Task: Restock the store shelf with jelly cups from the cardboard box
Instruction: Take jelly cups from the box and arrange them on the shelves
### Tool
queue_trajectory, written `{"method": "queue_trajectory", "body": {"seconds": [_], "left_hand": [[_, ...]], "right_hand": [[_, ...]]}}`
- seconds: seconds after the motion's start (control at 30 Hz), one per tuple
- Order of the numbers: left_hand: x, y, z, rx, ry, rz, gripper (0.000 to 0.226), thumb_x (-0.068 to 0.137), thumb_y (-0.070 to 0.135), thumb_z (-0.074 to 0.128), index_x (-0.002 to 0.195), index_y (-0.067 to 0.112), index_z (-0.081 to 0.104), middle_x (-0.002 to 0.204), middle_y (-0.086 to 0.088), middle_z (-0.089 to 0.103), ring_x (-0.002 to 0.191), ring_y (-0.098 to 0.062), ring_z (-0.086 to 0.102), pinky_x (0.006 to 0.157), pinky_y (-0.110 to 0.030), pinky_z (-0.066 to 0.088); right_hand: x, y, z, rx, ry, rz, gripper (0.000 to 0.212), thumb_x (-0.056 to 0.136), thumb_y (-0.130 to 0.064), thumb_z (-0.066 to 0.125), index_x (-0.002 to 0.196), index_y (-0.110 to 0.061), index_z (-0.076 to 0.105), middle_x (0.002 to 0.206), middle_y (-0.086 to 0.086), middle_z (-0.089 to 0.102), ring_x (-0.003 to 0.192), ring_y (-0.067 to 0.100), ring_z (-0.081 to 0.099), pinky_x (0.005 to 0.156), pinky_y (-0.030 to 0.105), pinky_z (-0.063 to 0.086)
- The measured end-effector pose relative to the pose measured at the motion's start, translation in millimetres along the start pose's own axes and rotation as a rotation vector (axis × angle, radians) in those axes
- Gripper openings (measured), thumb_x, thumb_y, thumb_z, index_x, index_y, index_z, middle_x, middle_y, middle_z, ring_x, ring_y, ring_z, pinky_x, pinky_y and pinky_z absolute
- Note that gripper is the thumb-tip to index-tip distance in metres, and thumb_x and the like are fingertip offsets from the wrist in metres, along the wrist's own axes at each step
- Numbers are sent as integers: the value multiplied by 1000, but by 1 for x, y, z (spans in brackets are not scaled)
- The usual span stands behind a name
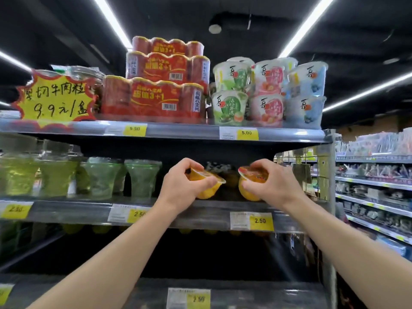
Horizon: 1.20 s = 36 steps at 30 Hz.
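Observation:
Both my hands reach into the middle shelf (200,211) at its dark right-hand part. My left hand (186,185) grips an orange jelly cup (208,188) by its rim, the cup tilted just above the shelf board. My right hand (266,182) grips a second orange jelly cup (249,191) with a red-printed lid, close to the right of the first. Behind them, faint orange cups sit deep in the shadow. The cardboard box is out of view.
Green jelly cups (100,177) stand to the left on the same shelf. The top shelf holds red can packs (153,99) and stacked dessert cups (267,94). A wire divider (321,175) closes the shelf's right end. Yellow price tags (260,220) line the shelf edges.

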<state>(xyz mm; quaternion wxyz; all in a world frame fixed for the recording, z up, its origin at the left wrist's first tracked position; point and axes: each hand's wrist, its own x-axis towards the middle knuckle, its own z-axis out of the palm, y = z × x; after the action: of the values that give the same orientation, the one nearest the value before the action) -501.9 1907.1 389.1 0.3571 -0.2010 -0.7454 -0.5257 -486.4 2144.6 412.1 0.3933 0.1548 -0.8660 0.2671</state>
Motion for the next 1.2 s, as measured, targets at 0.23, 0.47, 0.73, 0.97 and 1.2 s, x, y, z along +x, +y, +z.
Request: {"method": "queue_trajectory", "body": {"seconds": [0.23,0.47,0.73,0.97,1.2], "left_hand": [[16,-2,1,323,-154,-33,40,75,51,80,104,31,61,98,13,63,86,-2,56,64,-10,40],[17,-10,-9,350,-93,-94,42,78,54,74,112,29,68,101,14,69,92,-1,63,74,-16,48],[25,12,23,-351,26,-184,40,79,19,82,116,14,67,102,-6,75,92,-18,74,79,-34,61],[42,34,74,-331,-112,-227,47,76,42,82,115,20,68,106,1,73,100,-17,70,91,-39,57],[46,39,86,-236,-216,-189,48,80,51,75,119,25,65,110,5,69,104,-13,65,95,-39,55]], "right_hand": [[25,26,18,38,-175,-43,35,78,-39,74,110,-29,65,99,-12,68,83,-9,58,66,4,43],[28,33,18,65,-231,-87,47,81,-44,73,123,-30,59,104,-16,62,89,-11,55,67,1,41],[15,44,7,89,-136,-119,78,78,-42,77,144,-25,41,133,-12,50,124,6,46,97,18,34],[14,52,3,162,-36,-83,93,74,-41,81,150,-28,29,140,-7,49,127,12,47,105,26,39],[11,53,3,204,12,-92,92,76,-41,81,150,-31,27,140,-7,48,128,14,47,107,32,41]]}}
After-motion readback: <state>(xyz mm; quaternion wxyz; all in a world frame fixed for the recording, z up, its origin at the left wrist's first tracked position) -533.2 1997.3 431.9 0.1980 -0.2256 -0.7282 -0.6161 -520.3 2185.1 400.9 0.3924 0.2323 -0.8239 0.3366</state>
